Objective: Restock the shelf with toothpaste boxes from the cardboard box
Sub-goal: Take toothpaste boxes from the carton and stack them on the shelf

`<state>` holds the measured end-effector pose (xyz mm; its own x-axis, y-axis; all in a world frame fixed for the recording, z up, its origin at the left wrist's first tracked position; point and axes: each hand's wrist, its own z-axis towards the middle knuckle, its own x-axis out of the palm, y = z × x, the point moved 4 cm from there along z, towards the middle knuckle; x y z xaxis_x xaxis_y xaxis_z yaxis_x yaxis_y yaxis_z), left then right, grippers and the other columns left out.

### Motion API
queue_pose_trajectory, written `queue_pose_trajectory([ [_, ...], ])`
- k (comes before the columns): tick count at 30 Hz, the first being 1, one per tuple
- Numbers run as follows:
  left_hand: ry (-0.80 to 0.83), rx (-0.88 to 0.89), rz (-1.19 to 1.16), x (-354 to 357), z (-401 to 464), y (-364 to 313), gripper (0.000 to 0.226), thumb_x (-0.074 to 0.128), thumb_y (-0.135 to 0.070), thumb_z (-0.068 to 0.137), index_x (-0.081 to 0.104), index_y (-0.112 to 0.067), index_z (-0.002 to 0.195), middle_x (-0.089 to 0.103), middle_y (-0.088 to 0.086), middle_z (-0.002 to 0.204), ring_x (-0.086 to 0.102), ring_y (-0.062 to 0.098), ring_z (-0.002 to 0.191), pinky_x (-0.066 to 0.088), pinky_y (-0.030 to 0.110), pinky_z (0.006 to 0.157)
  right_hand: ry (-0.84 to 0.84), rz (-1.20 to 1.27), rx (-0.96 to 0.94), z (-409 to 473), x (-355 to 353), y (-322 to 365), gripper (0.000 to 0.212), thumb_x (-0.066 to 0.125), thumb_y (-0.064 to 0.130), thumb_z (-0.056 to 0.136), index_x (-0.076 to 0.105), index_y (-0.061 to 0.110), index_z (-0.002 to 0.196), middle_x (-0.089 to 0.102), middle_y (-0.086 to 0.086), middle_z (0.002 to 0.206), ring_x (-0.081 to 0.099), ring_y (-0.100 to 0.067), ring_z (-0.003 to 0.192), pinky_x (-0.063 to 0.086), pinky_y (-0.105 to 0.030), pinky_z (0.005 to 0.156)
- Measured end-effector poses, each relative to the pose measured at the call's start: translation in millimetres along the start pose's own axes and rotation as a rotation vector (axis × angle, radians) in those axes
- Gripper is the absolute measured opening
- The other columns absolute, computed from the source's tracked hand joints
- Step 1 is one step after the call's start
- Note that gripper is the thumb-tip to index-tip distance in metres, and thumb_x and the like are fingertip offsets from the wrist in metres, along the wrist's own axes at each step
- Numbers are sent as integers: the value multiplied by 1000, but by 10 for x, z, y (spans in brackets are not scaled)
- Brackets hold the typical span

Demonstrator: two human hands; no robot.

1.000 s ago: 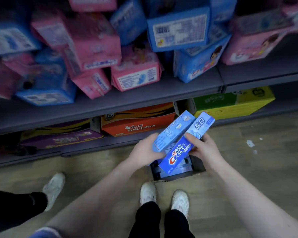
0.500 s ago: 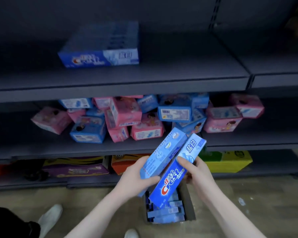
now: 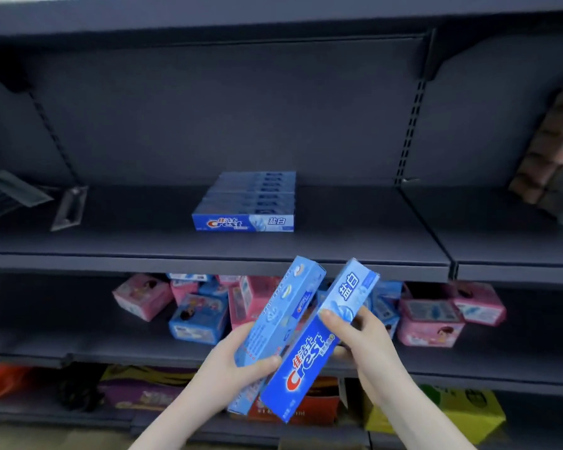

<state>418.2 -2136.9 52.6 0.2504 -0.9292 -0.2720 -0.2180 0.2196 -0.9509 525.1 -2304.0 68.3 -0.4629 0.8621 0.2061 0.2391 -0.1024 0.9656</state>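
Note:
My left hand grips a light blue toothpaste box held slanted, its top end up and to the right. My right hand grips a second blue Crest toothpaste box beside it, logo side facing me. Both boxes sit just below the front edge of the dark upper shelf. A row of several Crest toothpaste boxes lies flat on that shelf, above and slightly left of my hands. The cardboard box is out of view.
The shelf below holds a jumble of pink and blue small boxes. Orange, purple and yellow cartons stand on the bottom shelf. A metal divider lies at the upper shelf's left; brown packs sit at far right.
My view has swung up from the floor and cardboard box to the upper shelf. Both hands have risen with the two toothpaste boxes toward that shelf's front edge.

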Motion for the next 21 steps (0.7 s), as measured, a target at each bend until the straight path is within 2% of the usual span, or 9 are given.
queue_pose_trajectory([
  [2,-4,20,6,-132,52,-102,52,81,-35,67,55,-35,112,66,-22,102,65,1,94,50,17,71,-8,29,-13,67,75,53,19,66,14,83,59,9,100,72,-7,97,71,-19,83,55,-30,63],
  [6,-1,67,138,-413,189,-295,59,83,-38,55,56,-39,107,64,-25,102,63,-4,94,49,12,70,0,90,-33,206,269,115,41,70,25,71,58,9,106,72,-7,103,70,-23,90,55,-38,72],
  [11,-6,88,296,-765,375,-414,64,81,-40,49,56,-41,108,63,-22,105,61,-3,96,51,24,83,0,161,-58,426,507,159,52,80,28,68,56,7,109,70,-9,107,69,-25,95,52,-52,87],
  [13,-11,102,302,-895,456,-466,60,83,-30,55,55,-39,107,63,-22,103,62,-2,96,52,27,84,-11,203,-79,520,588,181,57,82,33,64,56,9,109,69,-8,109,68,-24,96,53,-48,87],
  [16,-15,117,293,-1067,585,-543,57,84,-16,63,55,-38,107,65,-20,101,64,1,93,56,29,79,-2,280,-99,663,700,212,85,90,48,38,56,12,106,71,-4,105,68,-21,98,55,-39,83],
  [19,4,148,320,-1180,707,-591,57,84,-16,64,54,-37,108,65,-18,102,64,1,93,55,26,76,37,372,-81,797,781,195,86,90,42,43,53,5,111,71,-8,104,69,-22,95,58,-33,74],
  [21,-13,175,364,-1239,774,-611,59,84,-22,60,54,-39,108,64,-20,100,64,1,90,55,27,72,76,369,-108,882,806,200,88,92,42,40,55,3,110,70,-13,107,67,-26,98,57,-32,73],
])
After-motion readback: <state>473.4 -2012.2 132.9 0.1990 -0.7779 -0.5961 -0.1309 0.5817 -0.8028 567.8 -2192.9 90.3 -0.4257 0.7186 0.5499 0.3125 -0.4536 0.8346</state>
